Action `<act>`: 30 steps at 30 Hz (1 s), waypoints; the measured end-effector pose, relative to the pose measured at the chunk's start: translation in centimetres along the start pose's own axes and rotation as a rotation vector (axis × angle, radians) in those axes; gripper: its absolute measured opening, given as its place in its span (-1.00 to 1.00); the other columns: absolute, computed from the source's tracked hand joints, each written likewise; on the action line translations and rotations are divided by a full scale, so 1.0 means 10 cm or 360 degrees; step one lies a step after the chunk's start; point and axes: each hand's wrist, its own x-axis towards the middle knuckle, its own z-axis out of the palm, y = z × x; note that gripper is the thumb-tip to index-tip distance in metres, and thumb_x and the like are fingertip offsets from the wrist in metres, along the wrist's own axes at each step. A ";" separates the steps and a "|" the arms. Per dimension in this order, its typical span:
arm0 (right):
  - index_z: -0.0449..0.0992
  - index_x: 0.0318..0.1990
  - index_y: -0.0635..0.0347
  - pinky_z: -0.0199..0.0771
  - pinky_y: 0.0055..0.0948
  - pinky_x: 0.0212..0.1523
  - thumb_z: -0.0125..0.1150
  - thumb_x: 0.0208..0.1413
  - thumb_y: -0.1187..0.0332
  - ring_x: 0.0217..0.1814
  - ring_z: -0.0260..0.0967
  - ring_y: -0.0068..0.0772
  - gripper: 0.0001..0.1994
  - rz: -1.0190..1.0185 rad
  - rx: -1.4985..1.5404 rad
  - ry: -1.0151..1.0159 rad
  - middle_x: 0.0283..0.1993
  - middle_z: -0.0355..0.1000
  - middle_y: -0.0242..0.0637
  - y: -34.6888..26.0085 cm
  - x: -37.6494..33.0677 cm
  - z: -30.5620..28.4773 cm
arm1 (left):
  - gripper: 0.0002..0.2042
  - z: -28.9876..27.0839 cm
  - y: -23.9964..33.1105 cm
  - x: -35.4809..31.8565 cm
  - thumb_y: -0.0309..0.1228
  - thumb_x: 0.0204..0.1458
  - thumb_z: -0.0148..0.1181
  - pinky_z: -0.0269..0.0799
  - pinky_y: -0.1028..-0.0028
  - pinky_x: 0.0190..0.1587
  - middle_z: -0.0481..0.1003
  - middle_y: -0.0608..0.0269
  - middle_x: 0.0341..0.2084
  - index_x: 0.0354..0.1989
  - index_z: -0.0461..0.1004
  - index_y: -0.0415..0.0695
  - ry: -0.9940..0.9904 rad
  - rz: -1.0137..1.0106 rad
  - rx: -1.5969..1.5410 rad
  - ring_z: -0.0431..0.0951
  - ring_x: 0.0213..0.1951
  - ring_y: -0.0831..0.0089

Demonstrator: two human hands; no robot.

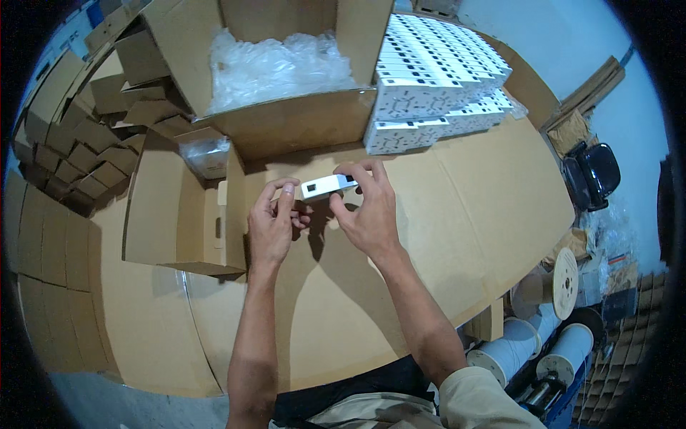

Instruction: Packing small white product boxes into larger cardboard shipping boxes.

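Note:
Over the cardboard-covered table, my right hand [369, 211] grips a small white box [325, 187] between thumb and fingers. The box is long and narrow, with dark square patches near its ends, and is held slightly tilted above the surface. My left hand [271, 225] is just beside the left end of the box. Its thumb and forefinger are pinched together and the other fingers curl; whether something small is between them is hidden. Left of that hand stands an open carton [179, 207] with clear plastic inside.
A large open carton [300, 118] filled with clear plastic bags [279, 68] stands at the back. To its right, many white boxes [411, 100] are stacked in rows. Folded cardboard boxes [86, 154] pile up at the left. Cable spools [504, 350] stand past the table's right edge.

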 end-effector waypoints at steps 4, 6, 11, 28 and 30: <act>0.52 -0.04 0.22 0.54 -0.25 -0.17 0.29 -0.04 0.57 -0.08 0.48 -0.09 -0.66 -0.0091 0.0169 -0.0072 0.06 0.32 -0.05 -0.03 -0.02 0.05 | -0.69 -0.05 -0.04 0.02 -0.17 0.37 0.03 0.55 0.59 -0.37 0.57 0.31 -0.45 -0.05 0.55 -0.17 0.0092 0.0045 -0.0051 0.54 -0.46 0.63; 0.52 -0.04 0.24 0.57 -0.31 -0.17 0.28 -0.02 0.59 -0.04 0.49 -0.15 -0.68 -0.0118 0.0243 -0.0094 0.09 0.31 -0.07 -0.02 -0.03 0.04 | -0.75 -0.05 -0.04 0.04 -0.29 0.32 0.12 0.53 0.59 -0.28 0.57 0.22 -0.40 0.00 0.51 -0.20 0.0094 0.0052 -0.0013 0.55 -0.40 0.61; 0.46 -0.05 0.33 0.60 -0.42 0.04 0.17 0.14 0.67 0.15 0.44 -0.32 -0.77 0.0220 0.1044 -0.0129 0.16 0.29 -0.12 0.19 -0.02 0.17 | -0.72 0.00 -0.16 0.11 -0.49 0.23 0.19 0.56 0.52 -0.17 0.55 0.15 -0.19 0.09 0.42 -0.19 0.0067 0.0244 -0.0144 0.54 -0.21 0.54; 0.27 0.16 0.26 0.53 -0.26 0.15 0.21 0.08 0.68 0.12 0.53 -0.16 -0.52 0.0276 0.0736 -0.0372 0.02 0.53 0.03 0.50 0.08 0.22 | -0.66 -0.05 -0.17 0.09 -0.66 0.09 0.22 0.52 0.30 0.10 0.61 -0.04 -0.10 0.05 0.38 -0.22 0.0148 0.0274 0.0660 0.63 0.01 0.24; 0.27 0.15 0.27 0.54 -0.26 0.14 0.21 0.08 0.68 0.12 0.53 -0.15 -0.53 0.0253 0.0718 -0.0389 0.03 0.53 0.03 0.50 0.08 0.21 | -0.65 -0.07 -0.19 0.10 -0.65 0.09 0.21 0.52 0.29 0.11 0.60 -0.06 -0.11 0.06 0.37 -0.23 0.0125 0.0316 0.0693 0.62 0.02 0.20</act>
